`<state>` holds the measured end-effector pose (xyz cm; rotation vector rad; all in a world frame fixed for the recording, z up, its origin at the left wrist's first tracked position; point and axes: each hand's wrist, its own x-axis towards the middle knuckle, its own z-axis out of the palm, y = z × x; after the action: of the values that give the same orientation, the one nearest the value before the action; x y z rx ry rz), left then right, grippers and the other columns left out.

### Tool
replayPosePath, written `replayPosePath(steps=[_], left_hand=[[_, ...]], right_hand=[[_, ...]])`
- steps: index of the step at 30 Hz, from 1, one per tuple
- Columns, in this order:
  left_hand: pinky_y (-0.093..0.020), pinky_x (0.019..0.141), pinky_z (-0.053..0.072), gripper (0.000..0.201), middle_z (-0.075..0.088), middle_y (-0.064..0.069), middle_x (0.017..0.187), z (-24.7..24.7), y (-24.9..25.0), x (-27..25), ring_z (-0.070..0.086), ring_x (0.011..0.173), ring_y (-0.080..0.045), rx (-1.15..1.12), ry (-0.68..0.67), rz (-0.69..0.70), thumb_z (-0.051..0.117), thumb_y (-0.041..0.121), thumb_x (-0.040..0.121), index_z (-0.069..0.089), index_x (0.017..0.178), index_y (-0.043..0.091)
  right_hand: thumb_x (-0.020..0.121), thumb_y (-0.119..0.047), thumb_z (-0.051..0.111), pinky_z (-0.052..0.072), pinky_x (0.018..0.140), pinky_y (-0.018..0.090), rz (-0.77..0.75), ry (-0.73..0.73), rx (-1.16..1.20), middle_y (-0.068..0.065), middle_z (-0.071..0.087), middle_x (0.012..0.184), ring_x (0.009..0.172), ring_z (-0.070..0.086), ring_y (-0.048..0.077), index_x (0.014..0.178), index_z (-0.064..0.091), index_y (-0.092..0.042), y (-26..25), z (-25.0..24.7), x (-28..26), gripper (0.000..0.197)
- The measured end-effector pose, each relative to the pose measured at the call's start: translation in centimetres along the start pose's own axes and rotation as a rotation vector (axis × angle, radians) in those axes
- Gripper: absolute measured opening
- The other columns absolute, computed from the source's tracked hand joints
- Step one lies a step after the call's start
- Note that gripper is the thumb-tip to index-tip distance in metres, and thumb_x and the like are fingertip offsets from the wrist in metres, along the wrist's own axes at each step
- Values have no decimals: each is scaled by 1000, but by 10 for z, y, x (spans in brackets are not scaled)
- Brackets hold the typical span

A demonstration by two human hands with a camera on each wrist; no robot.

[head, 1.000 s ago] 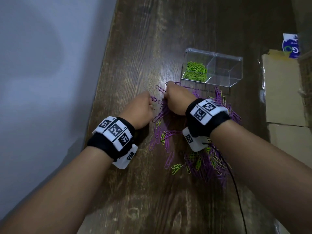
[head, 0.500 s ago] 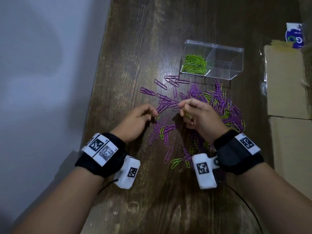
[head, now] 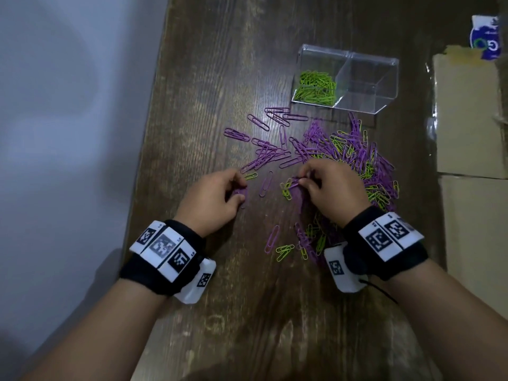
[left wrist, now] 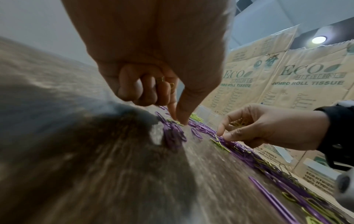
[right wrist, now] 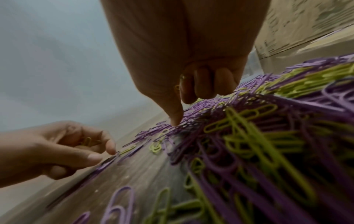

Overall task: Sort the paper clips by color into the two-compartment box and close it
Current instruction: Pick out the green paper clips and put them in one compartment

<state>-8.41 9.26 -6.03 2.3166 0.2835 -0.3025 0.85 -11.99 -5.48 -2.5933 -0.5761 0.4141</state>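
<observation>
A clear two-compartment box (head: 365,64) stands open at the far side of the table. Its left half holds green paper clips (head: 316,88); its right half shows none. A mixed pile of purple and green clips (head: 354,155) lies in front of it. My left hand (head: 242,188) pinches at a green clip (left wrist: 175,122) on the wood, with more green clips (left wrist: 162,79) tucked in its curled fingers. My right hand (head: 303,180) picks at the pile's near-left edge, with green clips (right wrist: 178,86) held in its curled fingers.
Stacked cardboard cartons (head: 467,119) line the table's right side, close to the pile. The wooden table's left edge (head: 154,133) runs next to a pale wall. Loose purple clips (head: 277,119) lie scattered left of the pile. A cable (head: 382,292) trails from my right wrist.
Both hands have drawn back toward me from the pile's far side, leaving purple clips spread out to the left. Over the last half second they have stayed nearly in place, picking.
</observation>
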Motion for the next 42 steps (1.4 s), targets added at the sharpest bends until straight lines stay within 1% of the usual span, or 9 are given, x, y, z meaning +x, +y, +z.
replayPosePath(steps=[7, 13, 19, 22, 24, 26, 31, 37, 42], left_hand=[[-24, 63, 34, 14, 51, 11, 77, 1, 22, 10, 48, 74, -9, 216, 199, -27, 62, 33, 85, 60, 95, 24], [-26, 63, 33, 10, 50, 11, 79, 3, 29, 21, 45, 75, -10, 289, 164, -63, 59, 34, 87, 57, 91, 25], [-27, 66, 32, 8, 49, 10, 81, 0, 34, 25, 45, 76, -12, 324, 54, -38, 55, 31, 89, 51, 87, 24], [-28, 66, 31, 8, 51, 6, 82, -3, 38, 28, 46, 75, -15, 233, 19, -16, 50, 28, 92, 46, 87, 23], [-29, 68, 31, 7, 53, 2, 86, -4, 39, 30, 47, 78, -16, 65, 7, 7, 46, 23, 94, 43, 88, 19], [-31, 67, 33, 8, 52, -2, 86, -5, 39, 31, 47, 79, -16, -112, 14, 32, 42, 18, 96, 41, 88, 15], [-26, 62, 33, 6, 44, 1, 75, 2, 43, 33, 40, 68, -8, -336, 18, 34, 40, 7, 96, 39, 91, 10], [-28, 61, 38, 25, 44, 3, 69, 16, 50, 37, 41, 67, -17, -522, -98, 30, 30, -3, 94, 42, 103, 17], [-36, 58, 40, 25, 52, -2, 66, 26, 58, 44, 49, 57, -28, -545, -111, 20, 33, 24, 89, 55, 87, 36]], right_hand=[[82, -31, 66, 48, 69, 34, -14, 17, 11, -7, 63, 83, 84, 60, 20, 84, 62, -24, -17, 2, -11, 8], [78, -47, 69, 49, 67, 35, 196, 62, -5, -4, 63, 81, 79, 59, 20, 81, 59, -22, -27, 11, -7, 27], [78, -37, 72, 48, 67, 33, 307, -66, 89, -4, 60, 70, 75, 61, 22, 74, 60, -19, -26, 13, 3, 22], [79, -27, 73, 51, 59, 32, 325, -49, 361, -1, 60, 57, 58, 63, 18, 69, 60, -14, -24, 7, 6, 21], [84, -15, 69, 45, 47, 19, 335, -10, 610, -1, 52, 49, 41, 50, 5, 73, 60, -5, -25, -1, 5, 17], [87, -11, 65, 36, 43, 12, 379, 22, 765, -5, 47, 53, 41, 40, 0, 76, 59, -8, -24, -12, 5, 14], [94, -7, 49, 20, 45, 21, 529, 4, 1294, 0, 37, 61, 46, 28, 8, 71, 45, -16, -16, -24, 6, 25], [93, -3, 42, 27, 46, 23, 545, 2, 1499, 6, 60, 61, 50, 42, 13, 73, 42, -10, -16, -30, 3, 22], [93, -2, 41, 31, 45, 20, 558, 11, 1529, 10, 63, 61, 50, 44, 12, 75, 42, -11, -16, -31, 0, 20]])
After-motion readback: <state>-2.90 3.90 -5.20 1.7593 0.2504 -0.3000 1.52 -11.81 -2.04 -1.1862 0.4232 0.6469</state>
